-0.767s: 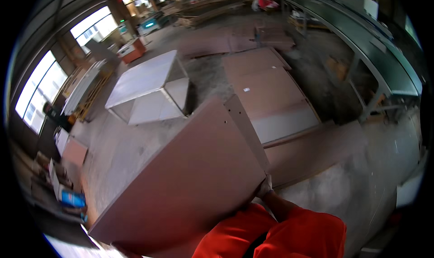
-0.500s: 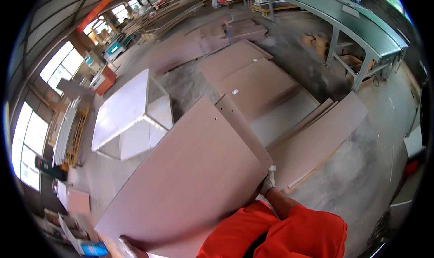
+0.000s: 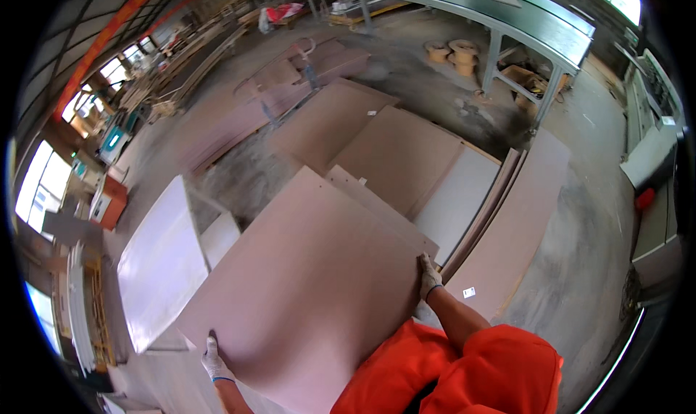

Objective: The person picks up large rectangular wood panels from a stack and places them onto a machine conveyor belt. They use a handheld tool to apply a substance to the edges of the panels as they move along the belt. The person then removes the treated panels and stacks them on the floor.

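Observation:
A large pinkish-brown wood-grain panel (image 3: 312, 269) lies across the middle in front of me, tilted, with a small hole near its far corner. My left hand (image 3: 215, 357), in a white work glove, grips its left edge near the close corner, thumb on top. At its right edge my right hand (image 3: 430, 278), gloved too, holds on, fingers partly hidden by the panel. A narrower panel (image 3: 388, 214) with holes along it shows just beyond the far right edge; whether my right hand also touches it, I cannot tell.
Stacked brown panels (image 3: 399, 153) lie ahead, beside a long panel (image 3: 518, 222) on the right. A white box-like frame (image 3: 163, 262) stands at left. A green conveyor table (image 3: 536, 33) runs along the back right, with several round spools (image 3: 462, 55) near it. A hand truck (image 3: 308, 69) stands beyond.
My view has swung to the right. My left hand has come up along the panel's left edge and shows more fully. The panel sits flatter, and my right hand still holds its right edge.

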A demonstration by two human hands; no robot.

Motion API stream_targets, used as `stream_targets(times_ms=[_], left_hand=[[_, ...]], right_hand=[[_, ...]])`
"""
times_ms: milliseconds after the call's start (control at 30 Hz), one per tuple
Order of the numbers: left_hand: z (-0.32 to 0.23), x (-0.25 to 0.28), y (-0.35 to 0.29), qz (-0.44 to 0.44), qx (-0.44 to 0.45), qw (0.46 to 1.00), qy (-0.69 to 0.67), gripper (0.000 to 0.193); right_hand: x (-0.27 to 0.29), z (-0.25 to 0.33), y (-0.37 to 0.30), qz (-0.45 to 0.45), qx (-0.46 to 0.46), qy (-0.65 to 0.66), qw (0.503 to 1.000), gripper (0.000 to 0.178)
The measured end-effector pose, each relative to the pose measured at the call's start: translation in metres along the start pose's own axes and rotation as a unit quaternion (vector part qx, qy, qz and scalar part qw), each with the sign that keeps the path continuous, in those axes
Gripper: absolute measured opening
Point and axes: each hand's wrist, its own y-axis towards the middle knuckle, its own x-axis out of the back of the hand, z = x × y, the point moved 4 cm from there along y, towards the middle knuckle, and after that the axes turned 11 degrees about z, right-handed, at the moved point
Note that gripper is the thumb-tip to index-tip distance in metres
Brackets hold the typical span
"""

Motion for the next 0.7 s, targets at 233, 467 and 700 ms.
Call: stream_targets(times_ms=[233, 467, 700], left_hand=[[0.106, -0.123, 0.229, 0.065, 0.133, 0.989, 0.011, 0.053], [0.069, -0.237, 0.366, 0.037, 0.203, 0.974, 0.092, 0.058], [0.091, -0.401, 0.476, 0.102, 0.216, 0.97, 0.045, 0.073]], right_hand=[[-0.059, 0.044, 0.132, -0.084, 0.067, -0.044, 0.993, 0.066], [-0.088, 0.031, 0.311, -0.092, 0.012, -0.027, 0.995, 0.051], [-0.156, 0.148, 0.473, -0.059, 0.108, 0.078, 0.989, 0.051]])
